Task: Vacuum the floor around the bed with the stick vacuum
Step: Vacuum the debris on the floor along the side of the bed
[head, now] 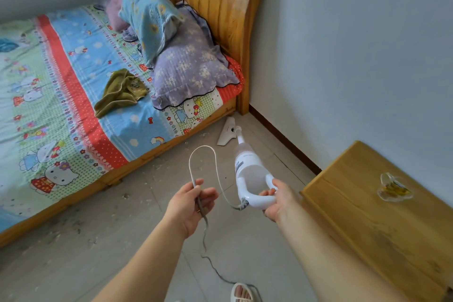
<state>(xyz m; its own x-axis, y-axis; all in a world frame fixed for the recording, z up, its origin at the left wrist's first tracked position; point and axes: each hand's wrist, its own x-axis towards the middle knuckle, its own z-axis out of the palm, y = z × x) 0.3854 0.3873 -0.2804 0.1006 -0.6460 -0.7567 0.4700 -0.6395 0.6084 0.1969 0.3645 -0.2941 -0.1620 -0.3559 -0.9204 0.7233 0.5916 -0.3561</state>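
A white stick vacuum slants down from my right hand, which grips its loop handle. Its floor head rests on the grey tile floor near the bed's corner by the headboard. My left hand holds a loop of the vacuum's grey power cord up off the floor; the cord trails down past my foot. The wooden bed with a cartoon-print sheet fills the left. Bits of debris and dust lie scattered on the floor along the bed's side.
A wooden bedside cabinet stands at the right against the wall, with a clear glass dish on top. Pillows and a green cloth lie on the bed. My slippered foot shows at the bottom. The white wall with dark skirting runs close on the right.
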